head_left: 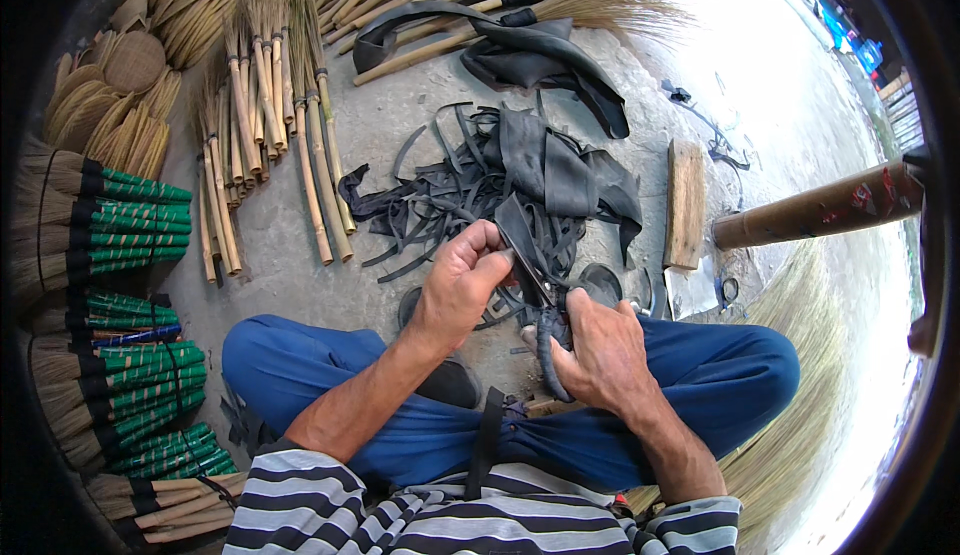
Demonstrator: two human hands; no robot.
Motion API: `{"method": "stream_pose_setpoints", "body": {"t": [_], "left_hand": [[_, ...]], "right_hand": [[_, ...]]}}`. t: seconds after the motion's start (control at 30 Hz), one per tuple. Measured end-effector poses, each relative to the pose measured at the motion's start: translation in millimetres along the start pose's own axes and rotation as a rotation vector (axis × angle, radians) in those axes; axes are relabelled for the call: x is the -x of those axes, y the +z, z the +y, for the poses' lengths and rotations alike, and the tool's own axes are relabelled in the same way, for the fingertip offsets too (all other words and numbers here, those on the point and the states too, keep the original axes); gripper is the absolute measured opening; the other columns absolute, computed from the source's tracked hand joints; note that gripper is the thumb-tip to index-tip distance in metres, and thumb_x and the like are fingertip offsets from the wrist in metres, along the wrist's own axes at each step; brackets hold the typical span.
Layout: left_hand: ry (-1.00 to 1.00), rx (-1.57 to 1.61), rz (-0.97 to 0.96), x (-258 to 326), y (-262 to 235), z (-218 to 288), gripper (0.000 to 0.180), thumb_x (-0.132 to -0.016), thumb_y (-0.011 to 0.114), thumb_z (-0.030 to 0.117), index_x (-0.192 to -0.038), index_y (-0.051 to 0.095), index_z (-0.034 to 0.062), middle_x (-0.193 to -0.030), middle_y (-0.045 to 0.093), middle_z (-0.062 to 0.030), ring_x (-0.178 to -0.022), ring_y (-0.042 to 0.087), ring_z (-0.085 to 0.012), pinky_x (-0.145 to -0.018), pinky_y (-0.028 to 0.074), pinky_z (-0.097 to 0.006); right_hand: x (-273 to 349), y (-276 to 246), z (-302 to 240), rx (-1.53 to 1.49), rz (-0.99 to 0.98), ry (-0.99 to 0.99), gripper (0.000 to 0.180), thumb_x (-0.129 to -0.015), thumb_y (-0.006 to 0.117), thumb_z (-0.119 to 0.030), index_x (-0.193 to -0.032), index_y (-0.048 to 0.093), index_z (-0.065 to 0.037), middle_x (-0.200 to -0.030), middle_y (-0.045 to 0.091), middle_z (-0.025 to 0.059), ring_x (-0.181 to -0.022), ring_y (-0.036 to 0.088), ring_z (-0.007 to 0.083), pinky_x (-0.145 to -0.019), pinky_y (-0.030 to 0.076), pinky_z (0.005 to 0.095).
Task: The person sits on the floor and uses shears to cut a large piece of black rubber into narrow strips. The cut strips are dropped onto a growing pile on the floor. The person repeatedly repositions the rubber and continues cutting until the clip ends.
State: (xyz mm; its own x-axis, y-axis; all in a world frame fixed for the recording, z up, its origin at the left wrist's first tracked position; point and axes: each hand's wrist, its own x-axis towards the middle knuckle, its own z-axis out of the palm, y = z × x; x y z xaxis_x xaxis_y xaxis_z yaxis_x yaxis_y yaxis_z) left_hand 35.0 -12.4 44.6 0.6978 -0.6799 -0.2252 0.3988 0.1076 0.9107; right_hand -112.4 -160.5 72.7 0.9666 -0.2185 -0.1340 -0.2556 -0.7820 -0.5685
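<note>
My left hand (455, 290) is closed, pinching a strip of black rubber (515, 225) between thumb and fingers. In my right hand (608, 350) is a pair of scissors (547, 355) with dark wrapped handles. Its blades point up and to the left, against the rubber strip beside my left fingertips. Just beyond both hands lies a tangled heap of black rubber strips and sheets (530, 170). I sit cross-legged in blue trousers, and the hands work above the gap between my knees.
Grass brooms with bamboo handles (260, 95) lie at the far left and back. Green-bound broom bundles (140, 225) stack along the left, below woven fans (130, 60). To the right are a wooden block (685, 205), a bamboo post (815, 205) and loose broom grass (790, 385).
</note>
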Motion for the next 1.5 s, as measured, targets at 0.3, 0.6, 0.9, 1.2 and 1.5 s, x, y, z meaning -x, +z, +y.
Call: {"method": "stream_pose_setpoints", "body": {"t": [0.3, 0.6, 0.9, 1.2, 1.5], "left_hand": [[-0.063, -0.043, -0.041, 0.7, -3.2, -2.8, 0.021, -0.101, 0.054, 0.011, -0.116, 0.067, 0.0026, -0.102, 0.071, -0.0022, -0.091, 0.066, -0.009, -0.086, 0.056, -0.029], [-0.107, 0.069, 0.116, -5.0, -3.8, 0.3, 0.013, -0.105, 0.056, 0.012, -0.114, 0.062, 0.0049, -0.099, 0.071, -0.0026, -0.085, 0.067, -0.0084, -0.079, 0.057, -0.026], [-0.034, -0.139, -0.07, 6.7, 3.5, 2.2, 0.023, -0.101, 0.054, 0.009, -0.117, 0.067, 0.0014, -0.103, 0.072, -0.0024, -0.092, 0.066, -0.0088, -0.083, 0.056, -0.027], [-0.168, 0.081, 0.089, -4.2, -9.4, -4.6, 0.015, -0.103, 0.054, 0.012, -0.112, 0.064, 0.0064, -0.104, 0.073, -0.0036, -0.089, 0.071, -0.0122, -0.083, 0.061, -0.031], [-0.003, -0.05, -0.04, 0.9, -3.2, -7.1, 0.009, -0.104, 0.057, 0.01, -0.108, 0.064, 0.0058, -0.099, 0.072, -0.0026, -0.088, 0.07, -0.0104, -0.083, 0.06, -0.03]], "right_hand": [[4.9, -2.2, 3.3, -0.1, -0.153, 0.112, 0.057, -0.096, 0.069, -0.055, -0.089, 0.054, 0.0, -0.07, 0.062, 0.0226, -0.067, 0.065, 0.0437, -0.067, 0.049, 0.0515], [4.5, 3.2, 3.6, -0.034, -0.058, 0.008, 0.047, -0.093, 0.073, -0.043, -0.091, 0.055, 0.0, -0.074, 0.065, 0.0211, -0.072, 0.067, 0.0423, -0.07, 0.049, 0.052], [4.2, -1.7, 2.1, 0.052, 0.009, -0.015, 0.05, -0.093, 0.071, -0.047, -0.09, 0.056, 0.0, -0.075, 0.066, 0.0199, -0.07, 0.066, 0.0392, -0.071, 0.047, 0.0503], [6.1, -2.2, 2.7, -0.061, -0.126, 0.055, 0.047, -0.097, 0.069, -0.042, -0.089, 0.055, 0.002, -0.068, 0.065, 0.0219, -0.066, 0.07, 0.0431, -0.063, 0.053, 0.0525], [3.7, 1.9, 3.1, 0.127, 0.111, -0.088, 0.045, -0.089, 0.075, -0.042, -0.093, 0.057, 0.0, -0.079, 0.068, 0.0197, -0.074, 0.065, 0.0387, -0.074, 0.044, 0.0479]]}}
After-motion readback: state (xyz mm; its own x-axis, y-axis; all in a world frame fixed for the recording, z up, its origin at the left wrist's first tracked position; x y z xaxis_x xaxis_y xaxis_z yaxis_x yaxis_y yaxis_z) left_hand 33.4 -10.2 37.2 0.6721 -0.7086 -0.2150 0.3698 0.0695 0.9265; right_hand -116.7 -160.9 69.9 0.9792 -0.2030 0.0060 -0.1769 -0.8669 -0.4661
